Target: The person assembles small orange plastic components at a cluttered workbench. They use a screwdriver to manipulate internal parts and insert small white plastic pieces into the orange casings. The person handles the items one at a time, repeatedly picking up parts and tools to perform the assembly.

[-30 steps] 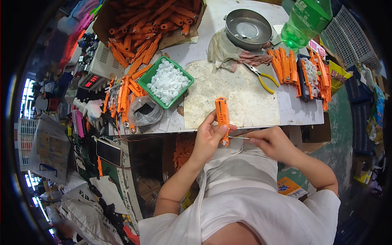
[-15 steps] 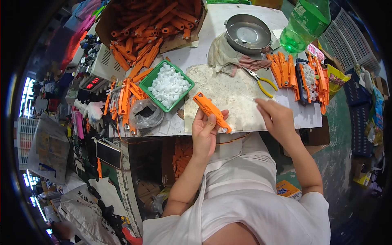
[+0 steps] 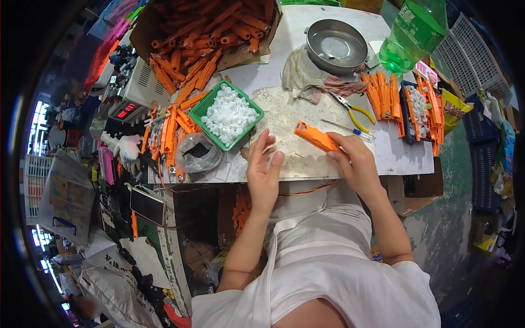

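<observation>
- Long orange plastic handle piece (image 3: 316, 136): held over the pale, worn mat (image 3: 284, 117) near the front edge of the white worktable (image 3: 407, 156), tilted, its far end pointing up-left.
- Right hand (image 3: 355, 161): fingers closed on the near end of the orange piece.
- Left hand (image 3: 263, 169): open, fingers spread and apart, holding nothing, at the table's front edge just left of the orange piece.
- Green rectangular plastic tray (image 3: 227, 116): filled with small white plastic caps, just left of the mat.
- Brown cardboard box (image 3: 210, 30): at the table's back left, heaped with orange pieces of the same kind, some spilling toward the green tray.
- Round grey metal bowl (image 3: 335, 46): at the back, resting on a crumpled pale cloth (image 3: 306, 76); its contents cannot be made out.
- Dark narrow tray (image 3: 418, 106): at the right, holding white caps, flanked by rows of orange pieces.
- Clear plastic bag (image 3: 198, 156): crumpled at the front left; contents unclear.
- Yellow-handled pliers (image 3: 355, 112) and a thin screwdriver (image 3: 347, 128): lying just beyond the right hand.
- Green plastic bottle (image 3: 413, 35): at the back right, top cut off by the frame edge.
</observation>
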Demonstrator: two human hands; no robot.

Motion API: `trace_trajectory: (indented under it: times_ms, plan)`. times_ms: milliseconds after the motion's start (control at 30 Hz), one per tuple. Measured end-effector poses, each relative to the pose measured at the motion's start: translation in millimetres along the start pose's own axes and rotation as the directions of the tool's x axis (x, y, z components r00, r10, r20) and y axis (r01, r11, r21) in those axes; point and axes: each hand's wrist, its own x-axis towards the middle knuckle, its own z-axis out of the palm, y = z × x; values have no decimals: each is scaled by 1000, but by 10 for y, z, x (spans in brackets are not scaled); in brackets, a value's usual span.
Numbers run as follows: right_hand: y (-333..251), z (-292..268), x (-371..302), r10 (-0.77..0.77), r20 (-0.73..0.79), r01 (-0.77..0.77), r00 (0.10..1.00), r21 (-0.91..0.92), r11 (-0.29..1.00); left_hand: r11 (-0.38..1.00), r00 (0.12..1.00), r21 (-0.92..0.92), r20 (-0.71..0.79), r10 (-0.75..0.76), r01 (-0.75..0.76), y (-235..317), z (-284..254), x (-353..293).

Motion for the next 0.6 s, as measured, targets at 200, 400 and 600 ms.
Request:
trace_trajectory:
  times_ms: [200,400,600]
  plan:
    - [125,12,-75,-121,11,120,993,-275,954,673,896,597,357,265,-437,3,-120,152]
    - [136,-43,-101,118,39,-118,992,0,993,546,800,604,547,246,-581,-16,-17,288]
    - [314,-230,-110,141,-146,-140,979,14,990,370,698,597,659,280,-712,-50,27,336]
